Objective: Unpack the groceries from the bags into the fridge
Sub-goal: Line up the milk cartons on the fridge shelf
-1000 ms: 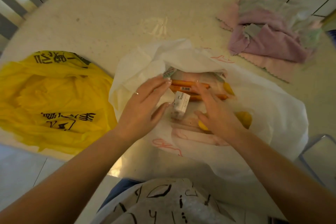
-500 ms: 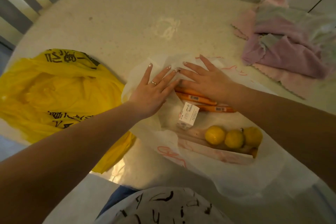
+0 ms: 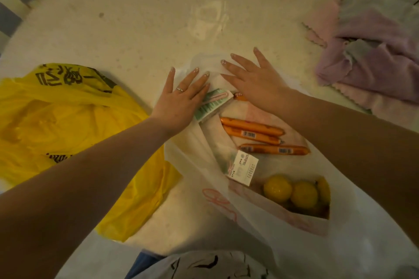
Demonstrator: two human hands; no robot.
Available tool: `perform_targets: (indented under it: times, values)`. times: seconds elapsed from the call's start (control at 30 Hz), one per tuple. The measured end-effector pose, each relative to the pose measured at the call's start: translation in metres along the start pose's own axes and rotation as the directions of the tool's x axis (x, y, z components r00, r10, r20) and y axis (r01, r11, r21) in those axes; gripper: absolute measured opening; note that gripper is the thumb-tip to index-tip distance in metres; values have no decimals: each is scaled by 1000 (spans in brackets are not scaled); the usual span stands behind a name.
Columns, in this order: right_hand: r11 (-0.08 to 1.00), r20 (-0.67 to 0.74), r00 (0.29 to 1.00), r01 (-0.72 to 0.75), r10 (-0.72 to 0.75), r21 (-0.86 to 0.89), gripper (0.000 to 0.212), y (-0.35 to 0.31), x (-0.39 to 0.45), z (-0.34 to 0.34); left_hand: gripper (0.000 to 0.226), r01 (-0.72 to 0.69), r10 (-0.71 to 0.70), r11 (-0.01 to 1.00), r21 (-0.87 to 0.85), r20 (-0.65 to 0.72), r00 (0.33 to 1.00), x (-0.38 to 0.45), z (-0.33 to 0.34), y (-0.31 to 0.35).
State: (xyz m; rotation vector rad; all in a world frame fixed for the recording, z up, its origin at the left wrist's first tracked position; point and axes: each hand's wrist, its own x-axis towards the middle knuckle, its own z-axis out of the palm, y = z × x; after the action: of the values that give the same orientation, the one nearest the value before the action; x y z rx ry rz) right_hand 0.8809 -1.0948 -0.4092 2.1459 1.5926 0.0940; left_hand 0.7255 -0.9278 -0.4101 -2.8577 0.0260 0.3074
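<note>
Left grip: left hand (image 3: 179, 104) flat, fingers spread and straight, pressing the far edge of the white bag (image 3: 283, 244) down on the table (image 3: 140, 29); a ring shows on one finger.
Right grip: right hand (image 3: 254, 81) also flat and spread, palm down on the same far edge of the bag, just beside the left hand; it pinches nothing.
Table: pale, speckled, round-edged, with a glossy smear of light near the middle.
Room: white tiled wall runs along the far side; grey and white slats show at the top left; pale floor tiles below the table's near edge.
White bag: lies open and flattened in front of the person, with red writing on it and its mouth towards the hands.
In the bag, far end: a green and pink packet (image 3: 213, 103), partly under the left hand.
In the bag, middle: three orange sausages (image 3: 254, 130) with barcode labels, lying side by side, and the tip of a fourth by the right wrist.
In the bag, nearer: a small white box (image 3: 242, 169) with print, just near of the sausages.
In the bag, nearest: yellow fruits (image 3: 277, 189) huddled together, touching each other.
Yellow bag (image 3: 56, 120): crumpled on the table to the left, black characters on it, contents hidden.
Cloths (image 3: 371, 52): a pink and lilac heap at the far right of the table, well apart from the bags.
</note>
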Motion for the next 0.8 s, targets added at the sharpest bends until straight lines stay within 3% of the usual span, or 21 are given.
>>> perform_targets:
  times: [0.2, 0.4, 0.5, 0.57, 0.63, 0.7, 0.8]
  values:
    - [995, 81, 997, 12, -20, 99, 58, 1, 18, 10, 57, 22, -15, 994, -110, 62, 998, 15, 12, -4]
    - [983, 129, 989, 50, -74, 178, 56, -3, 24, 20, 54, 79, -43, 915, -397, 99, 994, 17, 18, -9]
    - [971, 122, 991, 18, -48, 240, 58, 0, 25, 19, 50, 73, -91, 905, -420, -24, 996, 15, 18, -7]
    - [951, 36, 999, 5, -17, 309, 65, 3, 22, 16, 51, 21, -103, 931, -363, -208, 973, 12, 15, -3]
    - [940, -173, 985, 75, -17, 332, 72, 5, 17, 14, 50, -48, -65, 942, -332, -322, 944, 10, 13, 3]
    - [936, -325, 945, 155, -47, 315, 65, 8, 10, 17, 51, -108, -7, 945, -310, -346, 938, 9, 13, 10]
    - [948, -371, 916, 244, -155, 205, 46, 10, 1, 19, 57, -118, 39, 947, -298, -259, 965, 9, 17, 15]
